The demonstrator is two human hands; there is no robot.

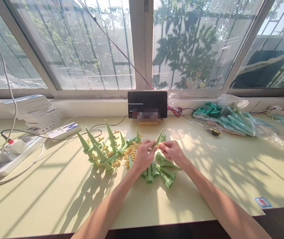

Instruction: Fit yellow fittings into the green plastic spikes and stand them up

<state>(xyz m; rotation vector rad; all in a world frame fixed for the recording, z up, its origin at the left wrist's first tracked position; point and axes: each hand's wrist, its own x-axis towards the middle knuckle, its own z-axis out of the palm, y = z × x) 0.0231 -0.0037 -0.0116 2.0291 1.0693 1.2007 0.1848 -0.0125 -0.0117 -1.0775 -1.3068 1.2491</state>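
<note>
Closed around a green plastic cone-shaped spike point(159, 136), my left hand point(144, 154) holds it with the tip up and leaning right. My right hand point(173, 151) pinches a small yellow valve-like piece point(159, 145) against the spike's side; the fingers partly cover it. Loose green spikes point(166, 179) lie fanned out below and beside both hands. Left of my left hand is a heap of small yellow pieces point(131, 151). Farther left, several green spikes point(103, 156) stand upright or lie down with yellow pieces sticking out of their sides.
A black tablet-like screen point(147, 103) stands at the back by the window. White boxes point(37, 114) and a power strip point(20, 156) with cables occupy the left. Plastic-wrapped green items point(238, 121) and a yellow-black tool point(214, 132) lie at the right back.
</note>
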